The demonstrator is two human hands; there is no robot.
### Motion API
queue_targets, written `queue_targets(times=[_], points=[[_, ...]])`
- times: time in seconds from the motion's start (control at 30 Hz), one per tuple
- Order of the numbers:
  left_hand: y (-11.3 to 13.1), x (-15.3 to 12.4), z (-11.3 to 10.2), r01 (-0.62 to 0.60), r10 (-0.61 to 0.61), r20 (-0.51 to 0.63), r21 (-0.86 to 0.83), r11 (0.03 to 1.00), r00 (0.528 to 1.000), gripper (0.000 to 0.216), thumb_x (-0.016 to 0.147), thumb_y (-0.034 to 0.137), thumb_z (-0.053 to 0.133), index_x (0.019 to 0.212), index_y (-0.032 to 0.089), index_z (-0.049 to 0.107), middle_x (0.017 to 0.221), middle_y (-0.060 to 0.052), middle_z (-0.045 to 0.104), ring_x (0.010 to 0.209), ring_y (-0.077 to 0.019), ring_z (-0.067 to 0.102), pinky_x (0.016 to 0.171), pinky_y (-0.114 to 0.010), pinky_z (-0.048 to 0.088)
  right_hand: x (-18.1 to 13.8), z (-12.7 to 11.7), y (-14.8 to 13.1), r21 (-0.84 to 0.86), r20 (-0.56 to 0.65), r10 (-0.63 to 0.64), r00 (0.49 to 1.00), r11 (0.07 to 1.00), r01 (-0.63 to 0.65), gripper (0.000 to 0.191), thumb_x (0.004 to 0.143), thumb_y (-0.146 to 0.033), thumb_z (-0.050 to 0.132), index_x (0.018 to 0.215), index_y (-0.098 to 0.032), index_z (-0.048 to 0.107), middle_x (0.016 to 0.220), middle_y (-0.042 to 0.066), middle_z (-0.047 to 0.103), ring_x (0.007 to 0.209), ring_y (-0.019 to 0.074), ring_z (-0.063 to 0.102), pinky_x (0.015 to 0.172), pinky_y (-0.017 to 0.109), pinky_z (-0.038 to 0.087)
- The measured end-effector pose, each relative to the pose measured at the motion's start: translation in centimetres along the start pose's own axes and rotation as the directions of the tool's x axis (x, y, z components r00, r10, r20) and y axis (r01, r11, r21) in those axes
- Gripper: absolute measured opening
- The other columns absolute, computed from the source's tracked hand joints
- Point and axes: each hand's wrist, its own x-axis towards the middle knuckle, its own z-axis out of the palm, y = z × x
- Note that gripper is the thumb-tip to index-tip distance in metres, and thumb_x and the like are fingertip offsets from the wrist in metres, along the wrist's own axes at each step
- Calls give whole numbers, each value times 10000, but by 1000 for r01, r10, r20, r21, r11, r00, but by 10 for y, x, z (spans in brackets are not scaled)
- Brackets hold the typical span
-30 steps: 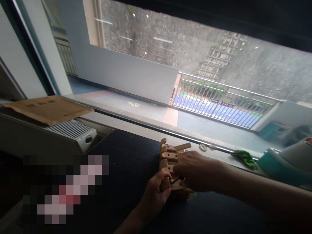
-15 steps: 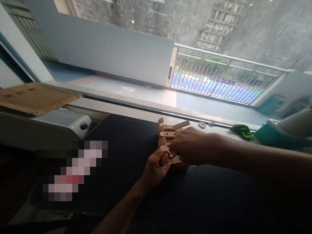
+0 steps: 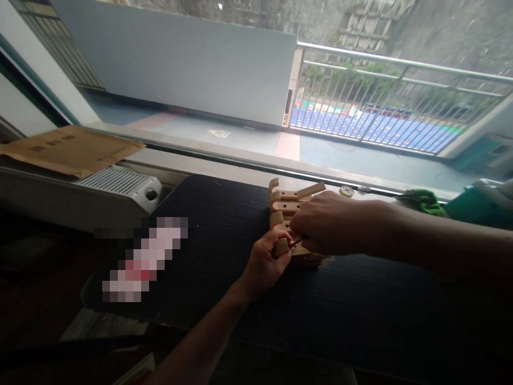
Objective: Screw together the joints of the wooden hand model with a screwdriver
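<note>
Left hand is gripping curled end of nearest wooden hook, fingers wrapped round. Right hand is holding thin rod in closed fist. Rod is pointing left from fist toward hook's curl; contact unclear. Hook's long axis is running left to right beneath right hand; left hand is sitting nearer curl. Hook row is resting on dark table, window side.

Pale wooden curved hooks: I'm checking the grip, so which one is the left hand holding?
The lowest pale, curved wooden hook in view: the left hand grips its end, while the other hooks show above, outside that grip.
</note>
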Motion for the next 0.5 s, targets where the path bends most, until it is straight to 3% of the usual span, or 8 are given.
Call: queue_targets(times=[0.13, 0.27, 0.5], points=[[-1, 0, 0, 17, -17, -3, 5, 1000, 1000, 194, 734, 95, 580, 911, 175, 595, 854, -3, 656, 732, -132, 612, 667, -199, 492, 1, -13, -11, -113, 133, 16, 991, 994, -1, 132, 778, -41, 567, 793, -127, 666, 798, 52, 638, 683, 139, 527, 598, 271, 315], [-2, -1, -1, 29, -29, -6, -4, 1000, 1000, 266, 717, 85, 592, 966, 175, 615, 875, -9, 661, 745, -142, 615, 665, -202, 489, 7, -8, -13, -72, 48, -58, 997, 995, 62, 47, 777, -114, 620, 777, -122, 666, 821, 62, 647, 764, 162, 541, 635, 276, 333], [1, 1, -3, 27, -27, 11, -13, 1000, 1000, 163, 726, 78, 567, 862, 164, 595, 856, -3, 660, 746, -128, 613, 685, -193, 483, 5, 1, -1, 5, 35, -3, 999, 1000, 3, 137, 741, -118, 644, 605, -116, 627, 638, 42, 605, 631, 120, 487, 601, 265, 340]])
